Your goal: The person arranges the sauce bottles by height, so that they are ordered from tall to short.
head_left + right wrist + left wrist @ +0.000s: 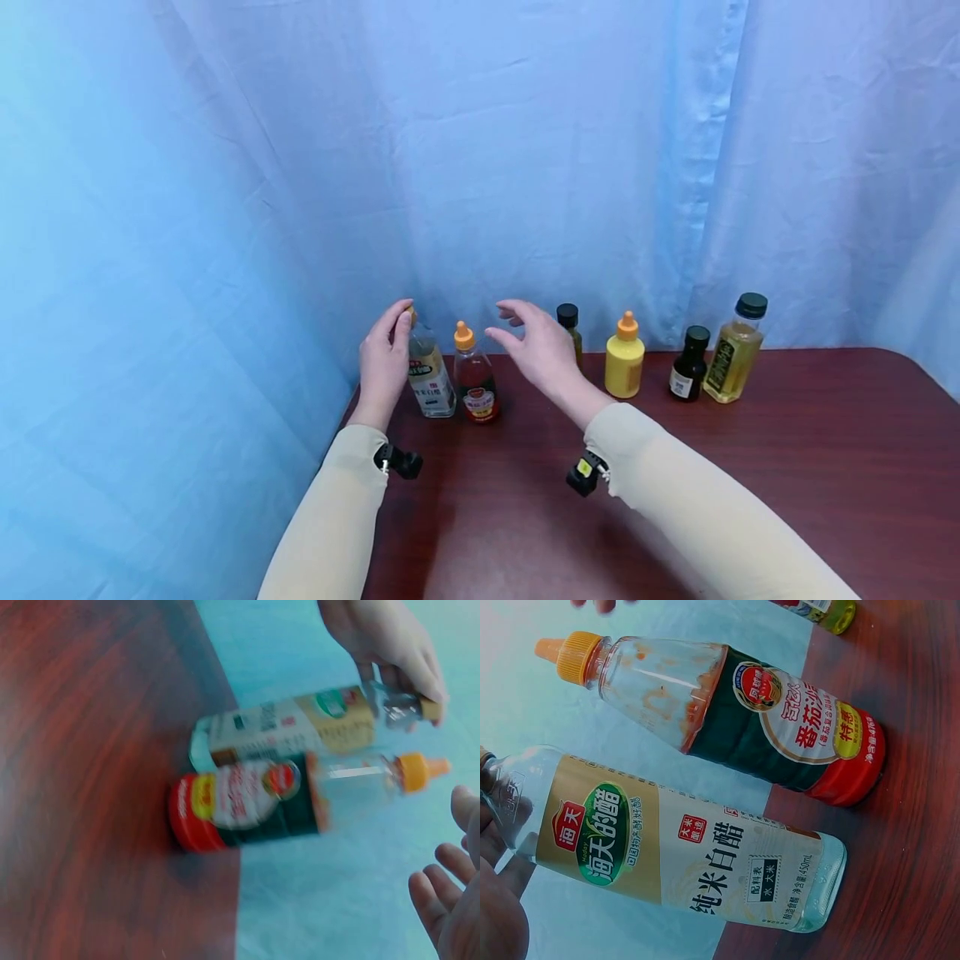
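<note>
My left hand (384, 357) holds a clear glass bottle of white rice vinegar (432, 382) by its neck and cap. The vinegar stands upright at the table's left back, its gold and white label showing in the left wrist view. Close to its right is a ketchup squeeze bottle (478, 385) with an orange nozzle cap, partly emptied at the top. My right hand (542, 346) is to the right of the ketchup cap, thumb and fingers spread apart. In the right wrist view a gap separates those fingertips (430, 889) from the orange cap (415, 772).
A dark-capped bottle (567, 316) is partly hidden behind my right hand. Farther right stand a yellow squeeze bottle (624, 367), a small dark bottle (690, 362) and a tall oil bottle (735, 358). A blue curtain (525, 167) hangs along the back and left of the dark red table (510, 517).
</note>
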`<act>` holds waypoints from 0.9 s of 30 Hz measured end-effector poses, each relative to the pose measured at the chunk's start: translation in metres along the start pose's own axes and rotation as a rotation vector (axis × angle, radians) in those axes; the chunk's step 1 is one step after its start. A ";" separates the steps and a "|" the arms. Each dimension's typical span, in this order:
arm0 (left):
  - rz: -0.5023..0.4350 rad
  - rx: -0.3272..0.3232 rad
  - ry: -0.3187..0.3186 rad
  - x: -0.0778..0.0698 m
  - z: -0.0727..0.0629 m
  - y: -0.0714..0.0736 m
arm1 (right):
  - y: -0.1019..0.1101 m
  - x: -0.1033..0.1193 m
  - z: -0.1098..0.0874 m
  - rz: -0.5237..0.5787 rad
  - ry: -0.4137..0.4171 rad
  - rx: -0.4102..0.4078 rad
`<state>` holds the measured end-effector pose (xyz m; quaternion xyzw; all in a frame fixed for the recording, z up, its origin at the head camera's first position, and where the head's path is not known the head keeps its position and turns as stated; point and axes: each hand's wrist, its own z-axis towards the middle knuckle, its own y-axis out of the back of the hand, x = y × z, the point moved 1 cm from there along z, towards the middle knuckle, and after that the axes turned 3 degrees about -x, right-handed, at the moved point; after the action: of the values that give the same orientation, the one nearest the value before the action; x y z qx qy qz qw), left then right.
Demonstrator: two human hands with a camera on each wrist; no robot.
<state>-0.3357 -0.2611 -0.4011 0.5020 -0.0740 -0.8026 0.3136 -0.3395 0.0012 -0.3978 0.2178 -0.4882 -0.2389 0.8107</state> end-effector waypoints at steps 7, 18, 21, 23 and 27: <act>0.010 -0.010 0.003 0.000 0.002 -0.003 | 0.040 -0.016 0.002 -0.047 0.015 -0.075; 0.003 -0.015 0.011 0.005 0.001 0.000 | 0.073 -0.031 0.000 -0.046 0.019 -0.090; 0.007 -0.020 0.007 0.005 0.000 0.001 | 0.082 -0.034 -0.001 -0.058 0.025 -0.096; 0.006 -0.027 -0.001 0.005 0.000 0.002 | 0.090 -0.036 -0.002 -0.069 0.029 -0.096; 0.008 -0.037 -0.010 0.006 0.000 0.002 | 0.109 -0.041 -0.006 -0.111 0.023 -0.095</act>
<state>-0.3366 -0.2662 -0.4051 0.4918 -0.0628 -0.8050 0.3259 -0.3318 0.1123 -0.3643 0.2086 -0.4540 -0.3041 0.8111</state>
